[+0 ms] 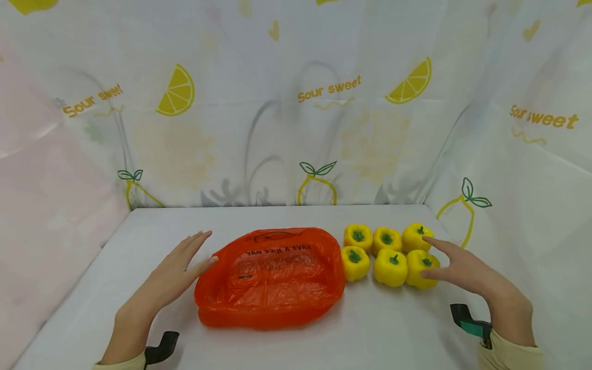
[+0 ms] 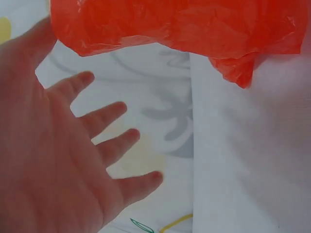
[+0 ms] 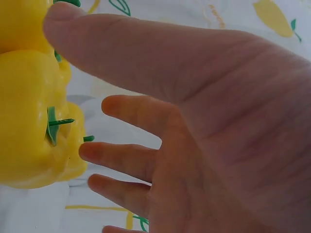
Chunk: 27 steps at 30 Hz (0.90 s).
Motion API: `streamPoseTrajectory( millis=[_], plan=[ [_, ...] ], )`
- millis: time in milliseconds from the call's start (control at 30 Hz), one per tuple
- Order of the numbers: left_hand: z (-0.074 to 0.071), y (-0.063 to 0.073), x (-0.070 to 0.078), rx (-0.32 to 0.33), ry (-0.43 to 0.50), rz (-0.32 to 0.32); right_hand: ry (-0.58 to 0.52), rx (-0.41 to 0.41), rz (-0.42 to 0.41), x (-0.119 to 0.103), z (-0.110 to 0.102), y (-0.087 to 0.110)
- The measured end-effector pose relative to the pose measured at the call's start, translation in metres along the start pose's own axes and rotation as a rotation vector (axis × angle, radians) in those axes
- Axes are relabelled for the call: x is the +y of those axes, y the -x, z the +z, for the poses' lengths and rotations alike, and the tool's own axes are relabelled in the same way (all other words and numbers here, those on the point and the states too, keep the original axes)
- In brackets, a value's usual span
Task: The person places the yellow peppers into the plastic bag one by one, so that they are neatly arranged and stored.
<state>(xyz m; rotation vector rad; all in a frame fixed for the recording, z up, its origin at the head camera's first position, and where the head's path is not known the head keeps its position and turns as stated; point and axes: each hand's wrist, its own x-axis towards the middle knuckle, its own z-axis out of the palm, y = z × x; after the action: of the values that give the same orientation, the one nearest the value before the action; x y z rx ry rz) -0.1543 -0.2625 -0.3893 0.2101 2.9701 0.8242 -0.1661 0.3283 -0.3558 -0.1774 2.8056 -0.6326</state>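
We see our left hand (image 1: 173, 275) with fingers spread and released at the left edge of the bag (image 1: 273, 293). Our right hand (image 1: 472, 268), fingers loose too, is at the right edge of six peppers (image 1: 387, 271), two rows just beside the bag. Table (image 1: 370, 329) stretches before both, cloth (image 1: 259, 139) beyond its far edge.

Room across near part of table (image 1: 370, 331); red bag (image 1: 273, 288) blocks middle, yellow peppers (image 1: 390, 272) right.

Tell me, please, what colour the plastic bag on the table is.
The plastic bag is bright orange-red; it shows best in the head view.
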Motion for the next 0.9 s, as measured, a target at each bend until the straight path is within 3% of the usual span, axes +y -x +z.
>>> streamPoseTrajectory(
  millis=[133, 433, 533, 900],
  plan=[
    [0.000, 0.003, 0.004, -0.066, 0.094, 0.036, -0.012, -0.051, 0.015, -0.004, 0.000, 0.000],
    [0.003, 0.004, 0.006, -0.106, 0.178, 0.246, -0.017, -0.074, 0.007, -0.007, 0.007, -0.004],
    [0.003, 0.004, 0.007, -0.135, 0.178, 0.232, -0.017, -0.078, 0.003, -0.006, 0.011, -0.006],
    [0.005, 0.002, 0.012, -0.168, 0.117, 0.083, -0.001, -0.044, -0.021, -0.004, 0.019, -0.012]
  ],
)
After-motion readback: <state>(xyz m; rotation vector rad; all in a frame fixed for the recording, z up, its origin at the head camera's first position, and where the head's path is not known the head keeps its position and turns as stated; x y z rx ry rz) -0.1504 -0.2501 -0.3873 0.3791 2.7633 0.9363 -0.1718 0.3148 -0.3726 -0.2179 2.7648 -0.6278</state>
